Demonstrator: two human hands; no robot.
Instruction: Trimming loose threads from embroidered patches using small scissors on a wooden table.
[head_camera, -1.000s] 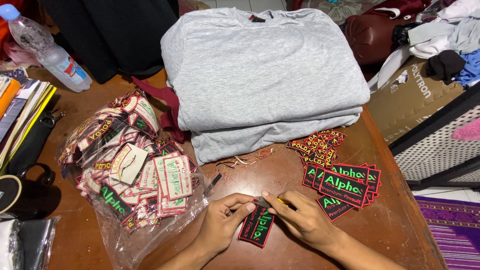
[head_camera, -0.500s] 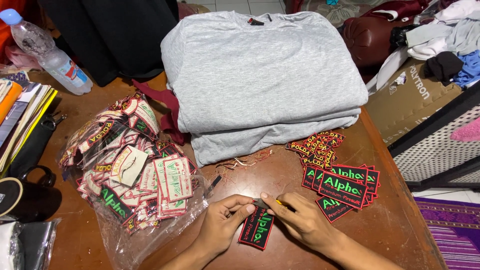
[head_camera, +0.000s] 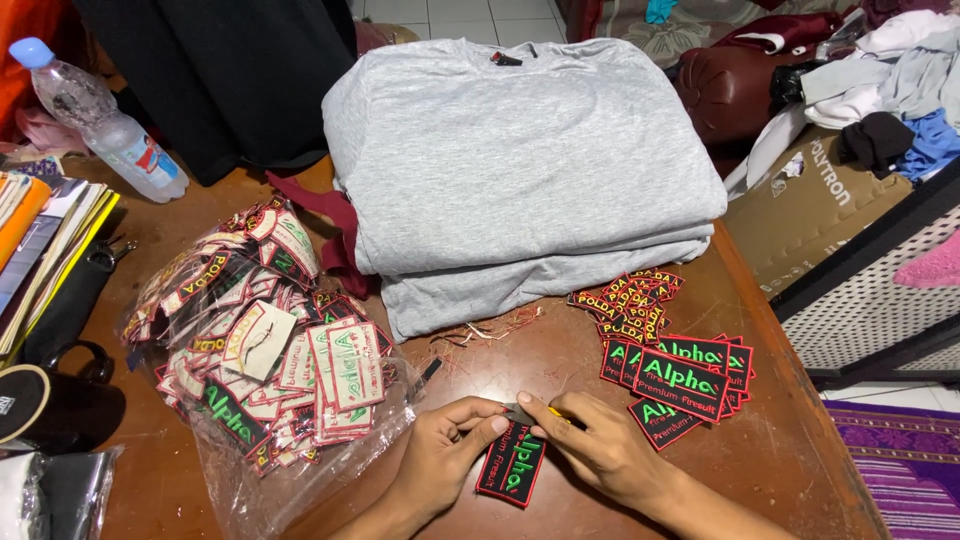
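A brown wooden worktop carries a stack of folded grey shirts and a clear bag of embroidered patches. At its near edge lies one black patch with green lettering, between the two hands. The left hand pinches its upper corner; the right hand is closed on a small yellow-handled tool at that same edge. The patch looks light, thin and fairly stiff, best held by its border.

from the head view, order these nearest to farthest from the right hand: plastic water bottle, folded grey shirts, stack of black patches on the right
1. stack of black patches, just right of the right hand
2. folded grey shirts, farther back at centre
3. plastic water bottle, far back left corner
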